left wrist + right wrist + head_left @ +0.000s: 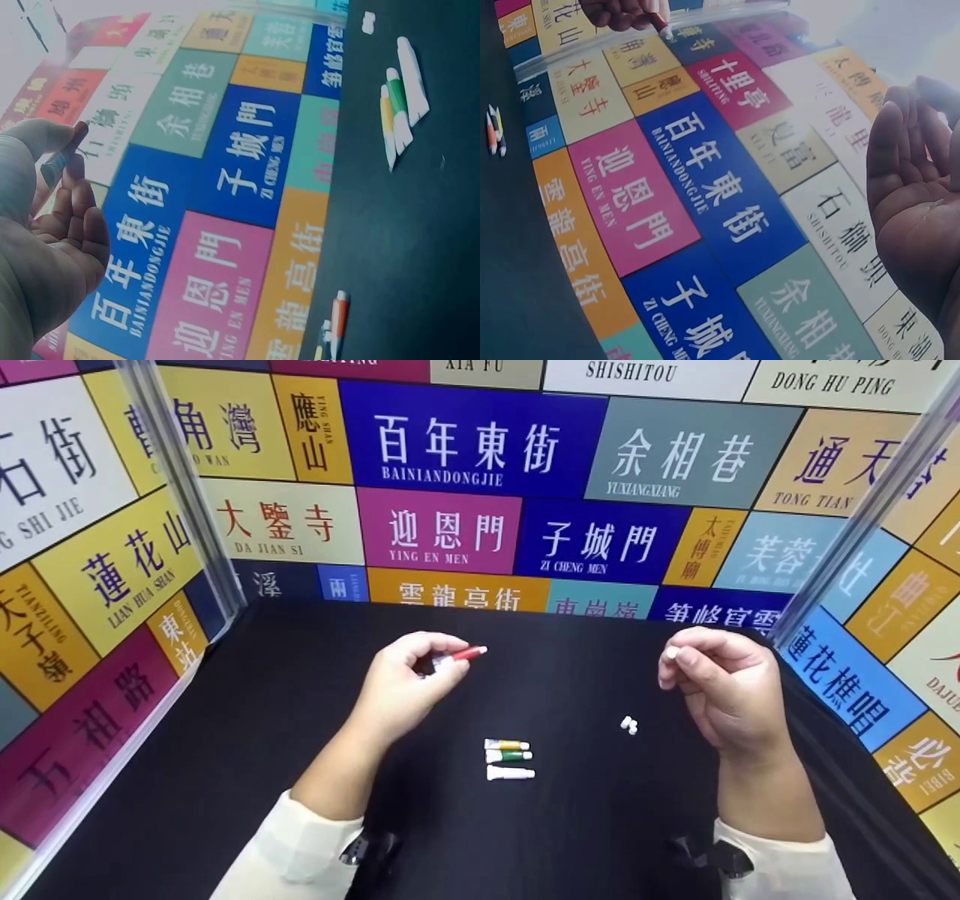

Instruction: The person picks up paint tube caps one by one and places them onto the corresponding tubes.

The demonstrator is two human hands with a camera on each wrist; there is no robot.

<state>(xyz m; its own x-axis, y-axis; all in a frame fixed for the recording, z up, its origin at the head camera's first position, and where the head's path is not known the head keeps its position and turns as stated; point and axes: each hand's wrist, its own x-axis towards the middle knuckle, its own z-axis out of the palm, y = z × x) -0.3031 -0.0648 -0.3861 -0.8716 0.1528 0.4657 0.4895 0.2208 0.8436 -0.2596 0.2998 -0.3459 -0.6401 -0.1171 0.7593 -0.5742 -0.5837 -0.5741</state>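
Gripping its neck should suit the soft-looking red tube (468, 653) — left hand (411, 675) pinches it; right hand (729, 679), right of it, pinches a white cap (673, 652).

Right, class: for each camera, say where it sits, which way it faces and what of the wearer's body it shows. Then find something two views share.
Head: worn on the head, facing forward and down at the table; the left hand, right hand and sleeves show.
Left wrist: on that wrist, facing past the left hand to the wall and table; only that hand shows.
Right wrist: facing past the right hand, mostly at the wall; both hands show.
Shared: head and left wrist both show the green tube.
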